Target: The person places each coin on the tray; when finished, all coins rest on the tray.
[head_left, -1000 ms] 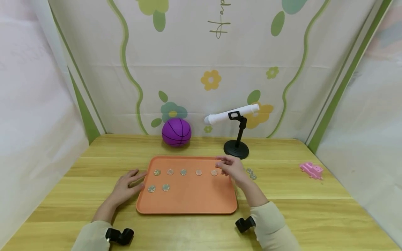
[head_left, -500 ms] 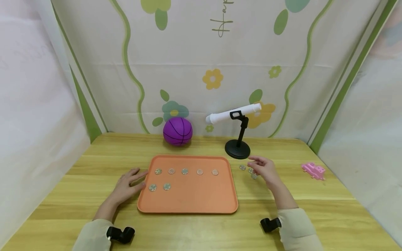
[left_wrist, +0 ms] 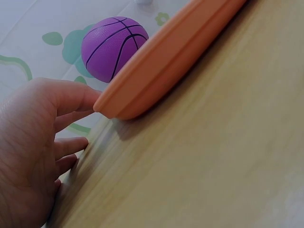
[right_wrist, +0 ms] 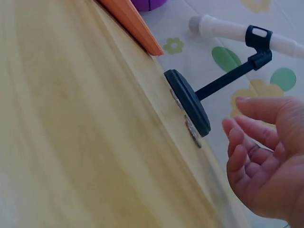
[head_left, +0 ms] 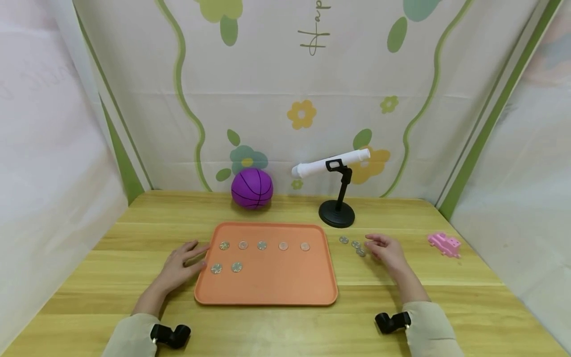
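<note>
At the left end of the orange tray (head_left: 285, 285): left hand (head_left: 180, 265), empty, with spread, extended fingers and fingertip contact at the rim. On the tray: seven coins (head_left: 261, 245), all flat, two in the near row and five in the far row. Off the right end of the tray: right hand (head_left: 385, 252), apparently empty, with loosely bent fingers and a narrow gap to the thumb, just beside three loose coins (head_left: 355, 244).

Likely step in hand: pick-up of a loose coin. Press one edge with a fingertip, tip up the opposite edge, then pinch. Begin with the lone coin (head_left: 343, 240) nearest the tray, or first part the close pair (touching or overlapping: uncertain). Lift clear of the tray's raised rim; steady the tray lightly, without jarring the rows.

Under and around the tray: table (head_left: 267, 327), with yellowish wood grain and a pale sheen in front. Well to the right of the tray: small pink toy (head_left: 445, 245). Just behind the tray's far right corner: black stand (head_left: 336, 214) with tilted white microphone (head_left: 352, 157). Behind the tray, left of centre: purple ball (head_left: 252, 188). Farthest behind the tray: cloth backdrop (head_left: 250, 109) with printed flowers, between pale side panels (head_left: 53, 148).
</note>
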The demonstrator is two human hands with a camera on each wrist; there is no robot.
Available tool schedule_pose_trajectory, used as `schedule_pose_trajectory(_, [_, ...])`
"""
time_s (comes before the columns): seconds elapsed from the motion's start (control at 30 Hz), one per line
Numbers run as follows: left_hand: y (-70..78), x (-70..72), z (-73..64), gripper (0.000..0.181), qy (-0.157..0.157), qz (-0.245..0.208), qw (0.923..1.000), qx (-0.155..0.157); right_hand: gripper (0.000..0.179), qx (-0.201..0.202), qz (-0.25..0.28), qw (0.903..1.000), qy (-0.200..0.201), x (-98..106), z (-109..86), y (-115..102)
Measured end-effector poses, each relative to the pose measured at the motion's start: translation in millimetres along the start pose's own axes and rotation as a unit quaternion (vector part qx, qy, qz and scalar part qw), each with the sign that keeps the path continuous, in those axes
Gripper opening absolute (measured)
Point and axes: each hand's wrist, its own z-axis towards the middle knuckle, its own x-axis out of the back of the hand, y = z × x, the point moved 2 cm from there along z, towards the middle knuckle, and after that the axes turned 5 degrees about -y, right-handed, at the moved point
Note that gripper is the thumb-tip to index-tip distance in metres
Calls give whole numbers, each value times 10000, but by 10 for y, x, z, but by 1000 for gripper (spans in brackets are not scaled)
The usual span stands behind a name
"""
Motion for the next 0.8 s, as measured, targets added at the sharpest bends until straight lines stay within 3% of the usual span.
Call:
schedule_pose_trajectory(0.2, [2, 8, -2, 45, 10, -23, 10000, -11, 35, -362, -395, 9985, 146, -2, 32, 185])
schedule_pose_trajectory(0.47, [-24, 8, 6, 45, -23, 0, 10000, -1, 29, -100, -985, 9949, 172, -49, 38, 213])
schedule_pose_trajectory(0.8, [-16, -1, 6, 46, -27, 48, 10000, -24, 24, 71, -1771, 9840, 202, -86, 46, 193])
